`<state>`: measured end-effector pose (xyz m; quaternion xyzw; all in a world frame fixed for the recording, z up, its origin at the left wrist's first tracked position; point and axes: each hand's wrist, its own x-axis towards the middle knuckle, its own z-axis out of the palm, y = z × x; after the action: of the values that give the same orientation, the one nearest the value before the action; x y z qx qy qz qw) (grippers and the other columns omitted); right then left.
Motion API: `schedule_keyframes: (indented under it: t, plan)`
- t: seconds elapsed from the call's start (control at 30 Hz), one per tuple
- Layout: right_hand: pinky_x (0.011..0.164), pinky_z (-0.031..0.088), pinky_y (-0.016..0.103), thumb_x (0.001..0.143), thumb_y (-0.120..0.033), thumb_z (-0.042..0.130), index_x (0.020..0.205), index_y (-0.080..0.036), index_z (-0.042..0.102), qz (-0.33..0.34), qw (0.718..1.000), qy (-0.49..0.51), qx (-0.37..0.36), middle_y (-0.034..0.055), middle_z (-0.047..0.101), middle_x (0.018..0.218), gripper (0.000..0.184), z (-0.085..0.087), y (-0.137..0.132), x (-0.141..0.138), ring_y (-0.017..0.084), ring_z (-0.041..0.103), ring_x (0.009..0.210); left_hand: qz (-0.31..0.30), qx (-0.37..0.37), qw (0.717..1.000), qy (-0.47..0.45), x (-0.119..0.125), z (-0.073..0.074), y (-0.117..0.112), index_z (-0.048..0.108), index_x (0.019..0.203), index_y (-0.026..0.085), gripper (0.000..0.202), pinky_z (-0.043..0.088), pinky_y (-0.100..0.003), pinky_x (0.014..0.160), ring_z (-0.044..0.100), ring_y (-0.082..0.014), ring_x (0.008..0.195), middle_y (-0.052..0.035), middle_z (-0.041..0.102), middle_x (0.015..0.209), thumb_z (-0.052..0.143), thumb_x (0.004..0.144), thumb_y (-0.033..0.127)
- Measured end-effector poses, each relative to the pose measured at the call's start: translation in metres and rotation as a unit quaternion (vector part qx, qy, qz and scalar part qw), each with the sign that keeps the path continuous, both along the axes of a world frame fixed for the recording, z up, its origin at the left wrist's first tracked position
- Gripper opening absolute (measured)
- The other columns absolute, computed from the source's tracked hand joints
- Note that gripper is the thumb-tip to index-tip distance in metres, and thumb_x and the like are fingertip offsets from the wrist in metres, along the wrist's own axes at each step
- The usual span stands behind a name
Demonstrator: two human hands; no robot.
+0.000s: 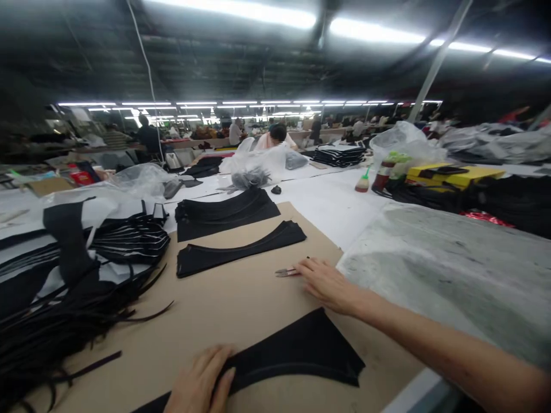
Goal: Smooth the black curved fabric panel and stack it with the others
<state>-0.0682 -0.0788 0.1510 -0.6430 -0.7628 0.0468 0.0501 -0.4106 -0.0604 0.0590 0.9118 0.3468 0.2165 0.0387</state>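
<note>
In the head view, my right hand lies over the brown board right of centre, its fingers closed round a small pair of metal thread snips whose blades point left. At the bottom, my left hand grips the near part of a curved black fabric piece, thumb on one side and fingers on the other. The piece lies flat, widening toward the right. Farther up the board are a narrow curved stack of black fabric pieces and a wider black stack.
Bundled black and white pieces with dangling strips crowd the left. Clear plastic sheeting covers the right side. A small bottle with a green nozzle and a yellow box stand beyond. Across the table, a person bends behind plastic bags.
</note>
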Motion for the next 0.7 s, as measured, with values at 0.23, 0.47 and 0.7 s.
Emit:
schedule_keyframes:
  t: [0.23,0.47,0.7]
  plan:
    - [0.085,0.04,0.039,0.086,-0.022,0.057,0.099,-0.018,0.06,-0.015,1.0,0.008,-0.024,0.0091,0.059,0.101,0.013,-0.023,0.024,0.021,0.025,0.054,0.097,0.03,-0.246,0.969,-0.011,0.164,0.073,-0.01,0.065,0.109,0.02,0.025,0.05,-0.037,0.093,0.063,-0.0224,0.102,-0.0063,0.069,0.105,0.054,0.087,0.018]
    - [0.075,0.039,0.032,0.092,-0.023,0.043,0.092,-0.018,0.052,-0.107,0.987,0.118,0.03,0.0062,0.06,0.088,0.011,-0.02,0.015,0.032,0.019,0.055,0.082,0.056,-0.266,0.959,0.076,0.217,0.085,-0.014,0.062,0.103,0.014,0.024,0.046,-0.042,0.087,0.06,-0.0297,0.102,-0.0133,0.068,0.103,0.06,0.079,0.013]
    - [0.065,0.045,0.031,0.094,-0.026,0.027,0.117,-0.017,0.044,-0.212,0.933,0.286,0.056,0.0,0.061,0.073,0.031,-0.024,-0.043,0.04,0.018,0.058,0.068,0.049,-0.309,0.949,0.048,0.218,0.078,-0.007,0.06,0.074,0.019,0.016,0.044,-0.031,0.075,0.061,-0.0217,0.088,-0.0072,0.067,0.09,0.055,0.068,0.005]
